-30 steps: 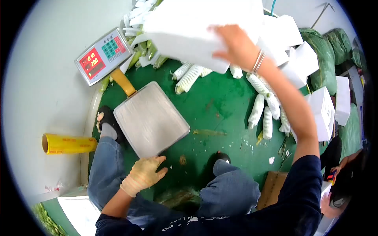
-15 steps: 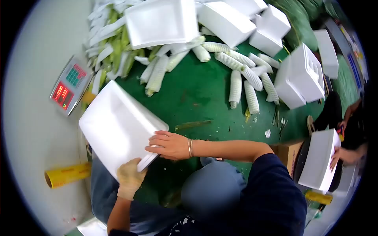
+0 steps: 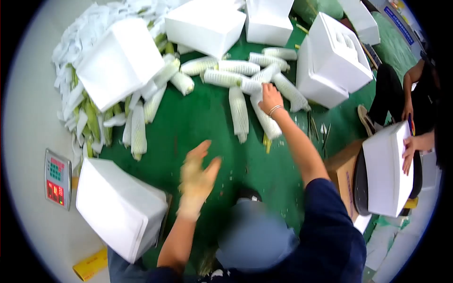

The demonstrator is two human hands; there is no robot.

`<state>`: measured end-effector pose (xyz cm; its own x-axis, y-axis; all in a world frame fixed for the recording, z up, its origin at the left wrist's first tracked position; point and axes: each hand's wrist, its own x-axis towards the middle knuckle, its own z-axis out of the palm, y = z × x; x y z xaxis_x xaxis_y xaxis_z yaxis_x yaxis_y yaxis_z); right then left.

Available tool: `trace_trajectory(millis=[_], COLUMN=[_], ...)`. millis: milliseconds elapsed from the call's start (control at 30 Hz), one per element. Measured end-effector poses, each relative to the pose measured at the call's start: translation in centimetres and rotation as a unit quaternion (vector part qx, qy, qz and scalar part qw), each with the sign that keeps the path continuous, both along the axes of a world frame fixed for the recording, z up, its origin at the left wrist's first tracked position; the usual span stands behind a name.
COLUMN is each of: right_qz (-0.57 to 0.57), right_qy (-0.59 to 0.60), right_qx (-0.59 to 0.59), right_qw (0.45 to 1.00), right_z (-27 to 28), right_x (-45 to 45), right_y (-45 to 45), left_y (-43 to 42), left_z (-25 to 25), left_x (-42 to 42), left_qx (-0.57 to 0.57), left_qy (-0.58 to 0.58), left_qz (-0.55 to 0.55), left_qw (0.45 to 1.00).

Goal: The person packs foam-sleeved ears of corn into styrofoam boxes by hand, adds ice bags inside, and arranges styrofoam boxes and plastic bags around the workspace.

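Observation:
My right hand (image 3: 271, 100) reaches to the pile of netted corn cobs and its fingers are on one cob (image 3: 251, 86); how firmly they close is hard to tell. My left hand (image 3: 197, 177), in a pale glove, is raised above the green floor (image 3: 163, 153) with fingers apart and nothing in it. To its left, a white foam box (image 3: 118, 207) sits tilted on the scale, hiding most of the metal plate. The scale's display (image 3: 57, 179) shows red digits.
White foam boxes (image 3: 203, 28) stand behind the cobs, and another (image 3: 120, 61) lies on husks and white netting (image 3: 80, 47). At the right, a co-worker's hand (image 3: 411, 150) touches a foam box (image 3: 384, 170) beside a cardboard box (image 3: 342, 172). A yellow roll (image 3: 92, 264) lies lower left.
The foam box came down onto the scale and both hands have left it. My right hand moved up and right to the cobs; my left hand moved right. The view has shifted.

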<state>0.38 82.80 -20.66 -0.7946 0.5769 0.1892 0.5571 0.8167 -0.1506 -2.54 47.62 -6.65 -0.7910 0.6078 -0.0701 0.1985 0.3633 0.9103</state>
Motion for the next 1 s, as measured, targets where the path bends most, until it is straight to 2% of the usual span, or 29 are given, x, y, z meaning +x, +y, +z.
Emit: trace_trajectory(millis=[33, 67, 133, 200, 233, 267, 300, 333, 367, 400, 433, 467, 500, 533, 600, 633, 667, 733, 767, 800, 867, 933, 967, 1000], right_qz=[-0.024, -0.035, -0.040, -0.013, -0.017, -0.057, -0.084, -0.118, -0.129, -0.121, -0.147, -0.167, -0.158, -0.178, -0.160, -0.184, -0.207, -0.136, -0.097, -0.057, 0.049, 0.158, 0.220, 0.276], right_qy=[-0.070, -0.074, -0.078, -0.125, -0.135, -0.109, -0.026, 0.022, 0.093, 0.101, 0.081, 0.067, 0.075, 0.085, 0.095, 0.108, 0.117, 0.122, 0.146, 0.160, 0.170, 0.158, 0.115, 0.079], right_qx=[-0.004, 0.016, 0.005, -0.064, -0.071, -0.109, -0.115, -0.185, -0.270, -0.510, -0.599, -0.677, -0.678, -0.694, -0.685, -0.674, -0.665, -0.688, -0.714, -0.746, -0.774, -0.781, -0.779, -0.769], right_qw=[0.997, 0.997, 0.996, 0.990, 0.988, 0.986, 0.989, 0.975, 0.950, 0.846, 0.783, 0.713, 0.714, 0.693, 0.704, 0.708, 0.708, 0.702, 0.678, 0.644, 0.608, 0.583, 0.576, 0.571], right_z=[-1.7, -4.0, -4.8, -2.5, -1.1, -0.6, 0.2, 0.5, -1.1, -0.4, -1.0, -1.4, -1.8, -2.4, -3.5, -2.6, -1.5, 4.0, 6.9, 9.5, 14.8, 20.2, 21.6, 23.0], right_x=[-2.0, -3.4, -5.2, -5.3, -5.3, -4.7, -3.2, -1.4, 0.5, 2.4, 4.2, 5.3, 6.0, 6.1, 5.7, 5.9, 6.2, 6.7, 6.1, 5.1, 1.8, -1.9, -3.9, -5.8], right_y=[1.7, 2.8, 3.3, 4.2, 5.0, 6.1, 6.6, 7.7, 9.9, 10.5, 10.4, 9.9, 8.2, 6.3, 2.8, 1.7, 0.1, -3.3, -5.5, -8.2, -15.2, -23.6, -27.5, -31.2], left_y=[4.8, 9.2, 17.9, 23.5, 24.7, 24.9, 24.6, 24.2, 23.6, 22.9, 22.0, 21.3, 21.2, 21.3, 21.7, 21.6, 19.8, 14.1, 10.9, 7.2, -1.5, -10.4, -14.3, -18.9], left_z=[-4.6, -8.4, -12.3, -14.3, -14.7, -17.4, -18.6, -19.7, -20.6, -21.5, -20.8, -19.7, -21.4, -22.9, -23.9, -23.6, -21.8, -16.3, -14.1, -11.7, -3.0, 4.6, 6.6, 7.7], left_x=[-1.6, -3.4, -4.8, -5.1, -5.1, -5.2, -5.3, -5.5, -6.5, -7.2, -6.9, -6.9, -6.7, -5.8, -3.9, -3.7, -3.7, -2.3, -2.0, -1.6, -1.4, -0.7, -0.7, -1.1], left_qx=[-0.032, -0.082, -0.195, -0.267, -0.322, -0.324, -0.288, -0.253, -0.178, -0.097, -0.031, 0.040, 0.041, 0.101, 0.228, 0.235, 0.217, 0.298, 0.327, 0.351, 0.338, 0.316, 0.349, 0.327], left_qy=[0.011, 0.154, 0.144, -0.029, -0.058, 0.004, 0.020, 0.029, -0.050, -0.127, -0.249, -0.359, -0.416, -0.510, -0.614, -0.632, -0.624, -0.567, -0.522, -0.473, -0.358, -0.269, -0.185, -0.175], left_qz=[-0.008, -0.054, -0.026, 0.037, 0.067, 0.091, 0.101, 0.110, 0.090, 0.075, 0.058, 0.042, 0.024, 0.005, -0.016, -0.029, -0.061, -0.075, -0.061, -0.036, 0.063, 0.187, 0.252, 0.278], left_qw=[0.999, 0.983, 0.970, 0.963, 0.943, 0.942, 0.952, 0.961, 0.979, 0.984, 0.966, 0.932, 0.908, 0.854, 0.756, 0.738, 0.749, 0.764, 0.785, 0.807, 0.868, 0.890, 0.884, 0.886])
